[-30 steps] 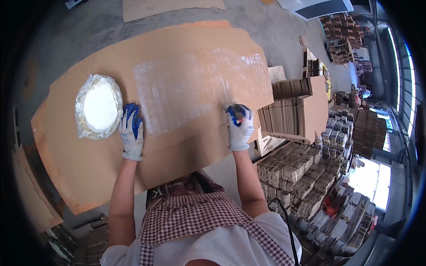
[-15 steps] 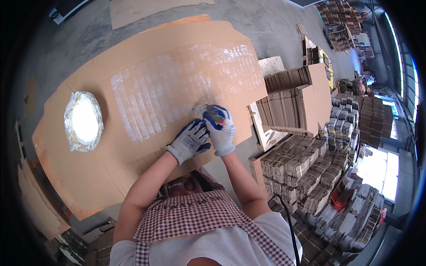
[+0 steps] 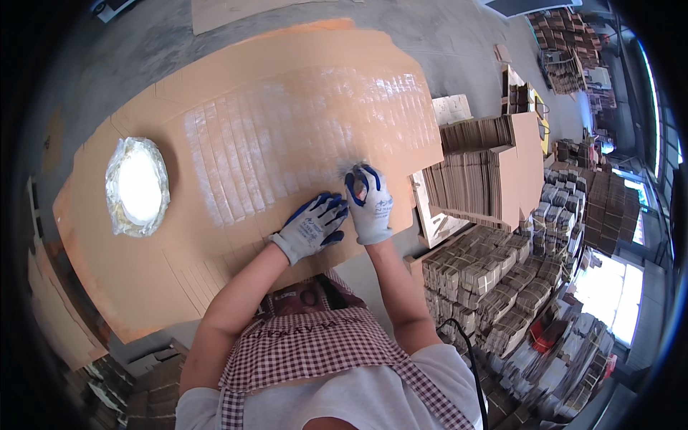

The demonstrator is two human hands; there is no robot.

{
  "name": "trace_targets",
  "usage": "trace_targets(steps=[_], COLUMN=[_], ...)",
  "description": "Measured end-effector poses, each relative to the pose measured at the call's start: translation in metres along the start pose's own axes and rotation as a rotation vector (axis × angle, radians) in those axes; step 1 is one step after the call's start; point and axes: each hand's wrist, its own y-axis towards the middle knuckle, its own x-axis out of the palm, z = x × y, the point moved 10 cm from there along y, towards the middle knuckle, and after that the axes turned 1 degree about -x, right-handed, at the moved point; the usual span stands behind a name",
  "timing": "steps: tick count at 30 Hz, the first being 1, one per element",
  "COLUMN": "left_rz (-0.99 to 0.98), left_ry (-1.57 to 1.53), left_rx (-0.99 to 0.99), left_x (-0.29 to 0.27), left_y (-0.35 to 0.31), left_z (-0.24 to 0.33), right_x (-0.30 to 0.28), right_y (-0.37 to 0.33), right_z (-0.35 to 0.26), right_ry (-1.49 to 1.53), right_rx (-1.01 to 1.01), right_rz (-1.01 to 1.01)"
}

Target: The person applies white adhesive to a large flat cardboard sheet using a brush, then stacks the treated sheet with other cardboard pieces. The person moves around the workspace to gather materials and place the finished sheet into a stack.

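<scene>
My right hand [image 3: 370, 204], in a white and blue work glove, is closed round a brush [image 3: 349, 169], of which mostly the pale, blurred bristles show; the fingers hide its handle. The bristles touch a large cardboard sheet [image 3: 236, 251] near its right end. Flat on the sheet's near edge lies my gloved left hand [image 3: 311, 227], fingers stretched out and holding nothing, just left of the right hand. Wet, whitish streaks [image 3: 244, 154] cover the sheet's middle and right. On its left part stands a plastic-lined bowl [image 3: 163, 188] with a bright white filling.
To the right, a stack of cut cardboard [image 3: 473, 172] sits on a wooden pallet [image 3: 432, 222]. Nearer on that side lie tied bundles of cardboard [image 3: 473, 276]. More cardboard [image 3: 64, 315] is at the far left, below the sheet's level. Another flat sheet [image 3: 244, 13] lies on the floor beyond.
My right hand has moved a little right with the brush, away from my left hand. My left hand stays on the near edge, its fingers now stretched flatter. The view has shifted slightly.
</scene>
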Motion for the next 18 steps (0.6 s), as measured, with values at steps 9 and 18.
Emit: trace_targets(steps=[9, 18], left_rz=[-0.079, 0.121], left_ry=[-0.180, -0.166], left_rx=[0.023, 0.053], left_x=[0.003, -0.018], left_y=[0.006, -0.002], left_z=[0.000, 0.002], right_x=[0.036, 0.047], right_y=[0.024, 0.037], right_z=[-0.036, -0.039], right_ry=[0.376, 0.450], right_rx=[0.035, 0.064], right_rz=[-0.087, -0.211])
